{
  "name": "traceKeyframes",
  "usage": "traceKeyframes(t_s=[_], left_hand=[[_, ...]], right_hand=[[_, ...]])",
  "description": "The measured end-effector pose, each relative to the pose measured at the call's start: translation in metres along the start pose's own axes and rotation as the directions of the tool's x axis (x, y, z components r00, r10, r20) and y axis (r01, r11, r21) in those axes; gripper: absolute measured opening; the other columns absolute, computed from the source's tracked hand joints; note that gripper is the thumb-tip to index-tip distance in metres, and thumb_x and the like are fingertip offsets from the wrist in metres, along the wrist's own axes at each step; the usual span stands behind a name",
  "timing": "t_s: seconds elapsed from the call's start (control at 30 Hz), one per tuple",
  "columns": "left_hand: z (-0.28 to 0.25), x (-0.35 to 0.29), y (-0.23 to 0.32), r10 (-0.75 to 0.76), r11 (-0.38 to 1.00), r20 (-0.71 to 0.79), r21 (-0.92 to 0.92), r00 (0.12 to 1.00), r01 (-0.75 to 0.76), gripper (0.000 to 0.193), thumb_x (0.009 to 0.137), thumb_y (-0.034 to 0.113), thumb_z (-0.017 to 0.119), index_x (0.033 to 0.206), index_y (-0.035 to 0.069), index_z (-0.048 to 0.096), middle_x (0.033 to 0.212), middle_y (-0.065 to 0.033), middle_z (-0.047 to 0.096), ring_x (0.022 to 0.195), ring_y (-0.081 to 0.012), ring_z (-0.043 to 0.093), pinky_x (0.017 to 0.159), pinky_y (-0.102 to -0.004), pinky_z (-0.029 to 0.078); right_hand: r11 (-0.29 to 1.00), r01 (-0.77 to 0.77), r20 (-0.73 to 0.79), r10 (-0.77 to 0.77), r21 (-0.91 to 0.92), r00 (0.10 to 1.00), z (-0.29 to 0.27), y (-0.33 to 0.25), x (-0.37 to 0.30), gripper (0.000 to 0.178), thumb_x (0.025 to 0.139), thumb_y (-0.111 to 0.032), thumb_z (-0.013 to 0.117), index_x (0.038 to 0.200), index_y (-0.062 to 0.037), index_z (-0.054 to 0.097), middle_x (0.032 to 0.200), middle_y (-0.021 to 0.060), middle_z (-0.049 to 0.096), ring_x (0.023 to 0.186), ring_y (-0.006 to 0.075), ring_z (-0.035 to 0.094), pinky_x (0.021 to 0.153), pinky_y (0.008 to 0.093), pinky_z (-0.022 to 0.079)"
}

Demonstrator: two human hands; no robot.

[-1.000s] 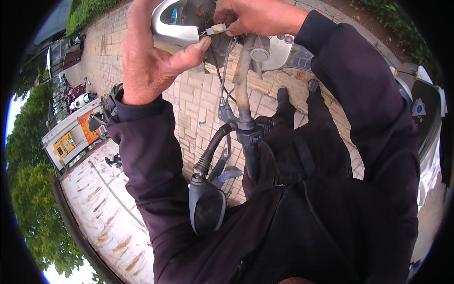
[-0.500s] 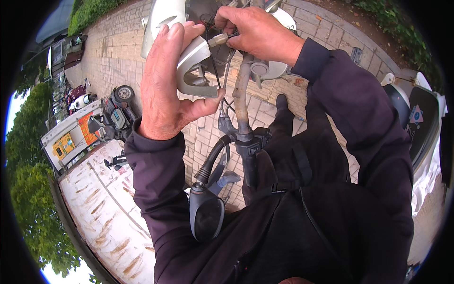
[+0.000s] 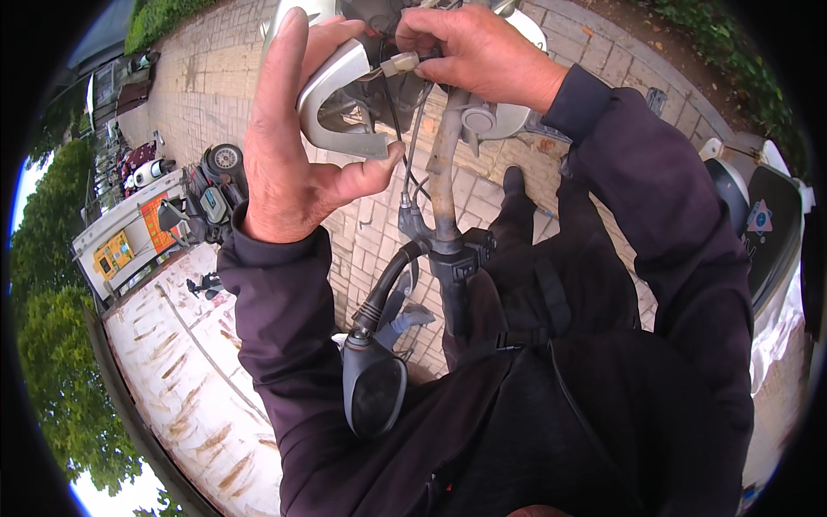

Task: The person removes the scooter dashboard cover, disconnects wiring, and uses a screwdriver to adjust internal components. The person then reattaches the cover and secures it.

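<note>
My left hand (image 3: 280, 168) grips a curved silver plastic cover (image 3: 320, 93), thumb on its lower tip and fingers over its upper side. A pale wire connector (image 3: 398, 65) sits just right of the cover, with thin wires running from it toward the cover. At its right end my right hand (image 3: 487, 56) pinches the connector's dark end between thumb and fingers. Below the hands runs a scooter's bare, rusty handlebar (image 3: 442, 168), with black cables (image 3: 413, 142) beside it. Silver body panels at the top edge are partly hidden by my hands.
A black mirror (image 3: 376, 388) on a bent stalk hangs by the near handlebar grip. Parked scooters (image 3: 202, 202) and a flat white surface (image 3: 185, 370) lie to the left. A seat-like black and white part (image 3: 767, 233) stands at right, over brick paving (image 3: 370, 258).
My left hand has moved left and slightly up with the cover, widening the gap to the connector and showing more wire. My right hand stays nearly in place, still pinching.
</note>
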State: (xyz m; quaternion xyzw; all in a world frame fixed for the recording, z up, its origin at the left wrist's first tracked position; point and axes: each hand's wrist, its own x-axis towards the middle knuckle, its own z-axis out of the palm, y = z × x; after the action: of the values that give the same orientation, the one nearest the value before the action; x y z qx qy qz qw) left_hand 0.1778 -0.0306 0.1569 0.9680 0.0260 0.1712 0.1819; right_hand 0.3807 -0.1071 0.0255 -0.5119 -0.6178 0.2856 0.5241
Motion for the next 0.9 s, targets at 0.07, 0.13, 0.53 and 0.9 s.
traceKeyframes(t_s=[0.07,0.13,0.53,0.9], left_hand=[[0.000,0.001,0.000,0.005,1.000,0.000,0.012,1.000,-0.005,0.118,0.079,0.035,0.089,0.162,0.001,0.012,0.137,-0.0298,0.060,0.128,-0.0402,0.060,0.111,-0.0497,0.044],[0.000,0.001,0.000,0.012,1.000,-0.001,0.023,1.000,-0.012,0.118,0.079,0.034,0.090,0.162,0.001,0.012,0.136,-0.0299,0.060,0.128,-0.0400,0.060,0.111,-0.0491,0.044],[0.005,-0.005,-0.002,-0.062,0.991,-0.021,-0.117,0.998,0.059,0.120,0.076,0.035,0.092,0.161,-0.002,0.015,0.144,-0.0297,0.052,0.132,-0.0389,0.055,0.112,-0.0470,0.043],[0.010,-0.006,-0.017,-0.045,0.986,-0.020,-0.163,0.999,0.041,0.128,0.075,0.040,0.093,0.161,-0.007,0.012,0.140,-0.0286,0.054,0.130,-0.0340,0.056,0.110,-0.0423,0.045]], right_hand=[[0.997,0.079,-0.040,-0.080,-0.020,0.996,0.000,0.001,0.000,0.020,0.078,-0.003,0.070,0.096,-0.0049,0.062,0.076,0.0160,0.064,0.073,0.0371,0.067,0.064,0.0446,0.051],[0.991,0.127,-0.038,-0.129,-0.050,0.991,0.000,0.002,-0.001,0.020,0.078,-0.003,0.070,0.097,-0.0045,0.063,0.076,0.0162,0.064,0.072,0.0372,0.067,0.064,0.0449,0.051],[0.992,-0.022,0.150,0.003,0.126,0.989,-0.010,0.006,0.001,0.022,0.087,-0.003,0.066,0.109,0.0015,0.065,0.083,0.0161,0.069,0.076,0.0301,0.070,0.069,0.0395,0.055],[0.959,-0.182,0.504,0.050,0.217,0.863,-0.035,0.007,0.019,0.022,0.094,-0.006,0.065,0.112,0.0060,0.067,0.087,0.0062,0.069,0.079,0.0142,0.064,0.072,0.0328,0.053]])
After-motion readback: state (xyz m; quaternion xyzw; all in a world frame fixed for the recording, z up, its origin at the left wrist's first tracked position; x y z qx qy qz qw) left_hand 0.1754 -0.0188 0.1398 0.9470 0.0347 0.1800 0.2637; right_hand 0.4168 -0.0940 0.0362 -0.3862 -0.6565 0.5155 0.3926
